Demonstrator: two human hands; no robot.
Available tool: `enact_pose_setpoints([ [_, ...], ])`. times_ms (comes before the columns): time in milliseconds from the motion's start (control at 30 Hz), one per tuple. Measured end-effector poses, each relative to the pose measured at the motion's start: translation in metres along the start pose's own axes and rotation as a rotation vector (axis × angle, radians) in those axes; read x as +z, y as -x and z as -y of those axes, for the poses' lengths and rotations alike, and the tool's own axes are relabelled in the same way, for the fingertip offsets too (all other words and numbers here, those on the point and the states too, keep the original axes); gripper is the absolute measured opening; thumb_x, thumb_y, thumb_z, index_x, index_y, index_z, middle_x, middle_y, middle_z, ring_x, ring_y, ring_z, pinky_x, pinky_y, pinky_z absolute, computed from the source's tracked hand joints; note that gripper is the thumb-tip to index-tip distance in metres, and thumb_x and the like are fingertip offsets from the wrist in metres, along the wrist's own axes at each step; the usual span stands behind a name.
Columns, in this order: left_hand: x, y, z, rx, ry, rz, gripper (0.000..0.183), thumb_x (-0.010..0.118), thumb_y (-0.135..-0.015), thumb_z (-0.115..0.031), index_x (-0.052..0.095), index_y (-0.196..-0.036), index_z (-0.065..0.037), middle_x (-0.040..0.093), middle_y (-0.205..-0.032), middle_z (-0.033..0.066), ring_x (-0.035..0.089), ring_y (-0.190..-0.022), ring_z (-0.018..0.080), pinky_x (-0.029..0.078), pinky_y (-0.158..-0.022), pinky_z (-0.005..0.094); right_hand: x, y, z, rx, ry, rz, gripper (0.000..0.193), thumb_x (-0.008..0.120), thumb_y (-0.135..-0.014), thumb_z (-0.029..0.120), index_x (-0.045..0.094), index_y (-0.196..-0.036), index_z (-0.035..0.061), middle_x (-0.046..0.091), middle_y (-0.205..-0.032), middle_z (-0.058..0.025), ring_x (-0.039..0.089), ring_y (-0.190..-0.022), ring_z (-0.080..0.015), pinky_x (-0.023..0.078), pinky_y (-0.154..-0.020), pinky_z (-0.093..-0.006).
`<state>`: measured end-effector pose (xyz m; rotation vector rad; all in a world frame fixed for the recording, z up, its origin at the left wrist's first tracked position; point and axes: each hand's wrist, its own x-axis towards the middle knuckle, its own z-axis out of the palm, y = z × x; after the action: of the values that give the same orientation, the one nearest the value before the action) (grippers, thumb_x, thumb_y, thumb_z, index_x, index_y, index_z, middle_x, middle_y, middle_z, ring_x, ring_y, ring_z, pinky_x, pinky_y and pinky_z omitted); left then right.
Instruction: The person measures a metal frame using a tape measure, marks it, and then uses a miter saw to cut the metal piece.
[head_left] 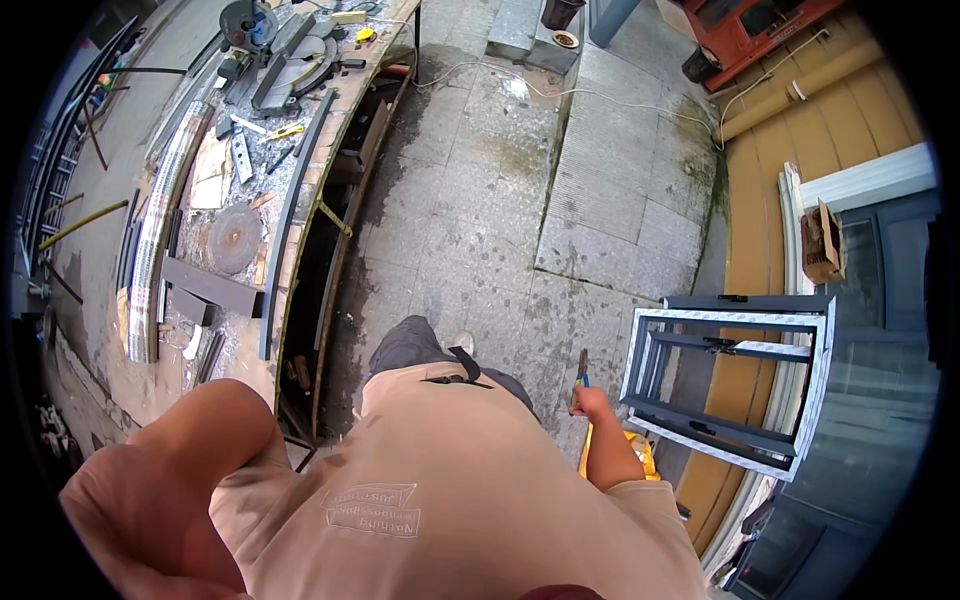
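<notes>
My right hand (591,400) is closed around a slim hand tool (583,370) with a dark upper end and a blue and yellow grip. Its exact kind is too small to make out. That hand hangs low beside my right leg, above the paved floor (480,230). To its right, a dark grey window frame (690,428) with whitish protective film leans by the wall, apart from the hand. Bent sharply at the elbow, my left arm (215,430) rises close to the camera, and its hand is out of the picture.
A cluttered workbench (225,330) along the left carries a mitre saw (270,60), a round saw blade (235,240), a yellow utility knife (285,132) and metal profiles. A yellow bag (645,455) lies below my right forearm. A white cable (600,95) crosses the floor; a cardboard box (822,245) sits at right.
</notes>
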<state>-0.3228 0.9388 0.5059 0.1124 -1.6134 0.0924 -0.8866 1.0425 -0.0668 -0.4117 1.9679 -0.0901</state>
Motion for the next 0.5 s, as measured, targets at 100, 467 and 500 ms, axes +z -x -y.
enact_pose_setpoints([
  [100, -0.001, -0.004, 0.053, -0.084, -0.06, 0.102, 0.029, 0.054, -0.111, -0.03, 0.057, -0.088, -0.012, 0.055, -0.067, -0.0066, 0.056, -0.058, 0.0065, 0.054, -0.06, 0.0222, -0.042, -0.034, 0.145, -0.194, -0.075, -0.059, 0.036, 0.067, -0.1, 0.028, 0.07, -0.106, -0.0068, 0.074, -0.093, -0.0178, 0.077, -0.073, -0.0286, 0.066, -0.062, -0.0378],
  [467, -0.009, 0.022, 0.247, -0.06, -0.456, -0.067, 0.026, 0.059, -0.109, -0.028, 0.06, -0.089, -0.012, 0.057, -0.071, -0.0059, 0.059, -0.063, 0.0059, 0.052, -0.057, 0.022, -0.008, -0.092, 0.387, -0.172, -0.097, 0.045, 0.041, 0.071, -0.101, 0.037, 0.068, -0.102, -0.0044, 0.072, -0.091, -0.0142, 0.077, -0.072, -0.0264, 0.064, -0.062, -0.0366],
  [500, -0.017, 0.019, 0.271, 0.038, -0.365, -0.032, 0.025, 0.059, -0.108, -0.026, 0.059, -0.088, -0.012, 0.056, -0.071, -0.0061, 0.059, -0.063, 0.0057, 0.052, -0.057, 0.0216, -0.001, -0.092, 0.397, -0.142, -0.068, 0.085, 0.039, 0.07, -0.101, 0.037, 0.069, -0.102, -0.0021, 0.073, -0.091, -0.0123, 0.076, -0.073, -0.0258, 0.065, -0.063, -0.0366],
])
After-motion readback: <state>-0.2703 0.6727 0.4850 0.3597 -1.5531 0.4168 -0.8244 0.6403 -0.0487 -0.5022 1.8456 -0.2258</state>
